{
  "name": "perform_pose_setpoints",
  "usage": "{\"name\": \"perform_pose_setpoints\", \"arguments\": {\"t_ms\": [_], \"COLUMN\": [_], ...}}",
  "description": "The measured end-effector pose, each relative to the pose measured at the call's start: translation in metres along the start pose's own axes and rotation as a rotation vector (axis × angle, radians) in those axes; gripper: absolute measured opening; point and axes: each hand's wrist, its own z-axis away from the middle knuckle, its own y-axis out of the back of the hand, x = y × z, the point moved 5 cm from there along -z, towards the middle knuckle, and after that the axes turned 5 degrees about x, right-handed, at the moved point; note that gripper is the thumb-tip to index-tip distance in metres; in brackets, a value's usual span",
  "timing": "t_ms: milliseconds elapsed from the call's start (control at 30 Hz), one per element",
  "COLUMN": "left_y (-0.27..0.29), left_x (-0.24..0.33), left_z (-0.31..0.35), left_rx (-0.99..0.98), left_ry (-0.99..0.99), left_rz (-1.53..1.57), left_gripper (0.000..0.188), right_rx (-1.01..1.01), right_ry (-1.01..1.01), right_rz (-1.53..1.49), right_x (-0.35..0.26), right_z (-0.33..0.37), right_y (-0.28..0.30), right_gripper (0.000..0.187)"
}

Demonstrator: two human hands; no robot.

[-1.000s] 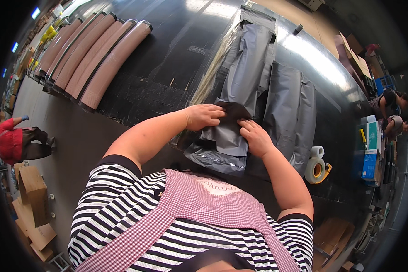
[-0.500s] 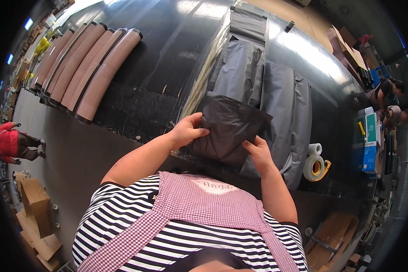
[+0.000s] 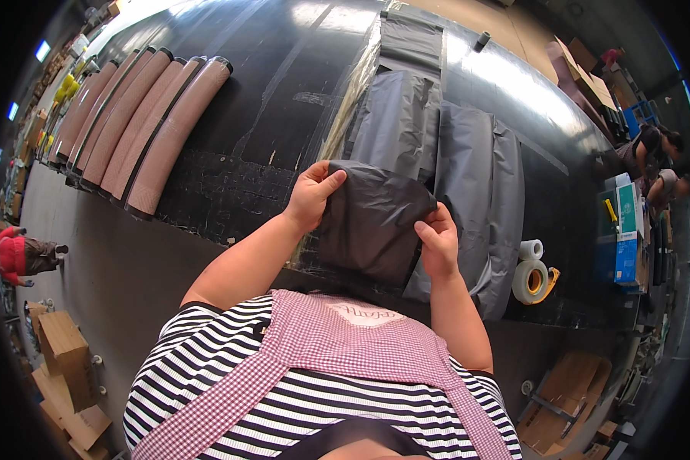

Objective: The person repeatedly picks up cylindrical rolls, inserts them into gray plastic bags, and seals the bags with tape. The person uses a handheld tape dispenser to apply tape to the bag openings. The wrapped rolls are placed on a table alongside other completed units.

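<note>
My left hand [image 3: 314, 198] pinches the upper left corner of a black plastic bag [image 3: 372, 222] between thumb and fingers. At its upper right corner, my right hand [image 3: 438, 239] grips the same bag. The bag's top edge is stretched between both hands, and its lower part hangs down over the table's near edge. Beyond it lie more black plastic bags [image 3: 395, 115], flat and lengthwise on the black table [image 3: 261, 123]. A wide grey-black bag [image 3: 479, 192] lies just right of my right hand. Whether the held bag is joined to the ones beneath cannot be seen.
Several wrapped pinkish-brown rolls [image 3: 178, 134] lie at the table's left. At the right are a tape roll in a yellow dispenser [image 3: 530, 282], a smaller white roll [image 3: 530, 250], a blue-green box [image 3: 627, 238] and a yellow cutter [image 3: 611, 211]. Cardboard boxes [image 3: 69, 345] stand lower left. Other people are further off.
Both hands have moved up and away from me. The held bag's top edge has been raised and is straighter between them. My left hand has shifted along to its upper corner.
</note>
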Motion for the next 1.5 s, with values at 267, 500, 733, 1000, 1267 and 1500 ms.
{"name": "perform_pose_setpoints", "arguments": {"t_ms": [267, 500, 733, 1000, 1267, 1500], "left_y": [0.025, 0.049, 0.026, 0.018, -0.011, -0.04], "left_x": [-0.003, -0.029, -0.048, -0.029, -0.046, -0.036], "left_z": [-0.024, -0.047, -0.054, -0.048, -0.012, -0.034], "left_rx": [0.133, 0.389, 0.21, 0.179, -0.009, -0.071], "left_ry": [-0.145, -0.072, -0.005, -0.008, -0.207, 0.061], "left_rz": [-0.059, -0.576, -1.47, -1.523, -1.235, -0.596], "left_gripper": [0.01, 0.012, 0.023, 0.028, 0.042, 0.035], "right_rx": [0.373, 0.504, 0.388, 0.503, 0.265, 0.117], "right_ry": [-0.08, -0.14, -0.12, -0.059, -0.178, -0.415], "right_rz": [0.075, 0.498, 0.964, 1.175, 1.061, -0.055], "right_x": [0.043, 0.062, 0.098, 0.06, 0.063, 0.046], "right_z": [-0.034, -0.044, -0.058, -0.059, -0.052, -0.041], "right_y": [0.032, 0.037, 0.048, 0.044, -0.003, 0.037], "right_gripper": [0.019, 0.037, 0.047, 0.036, 0.095, 0.056]}}
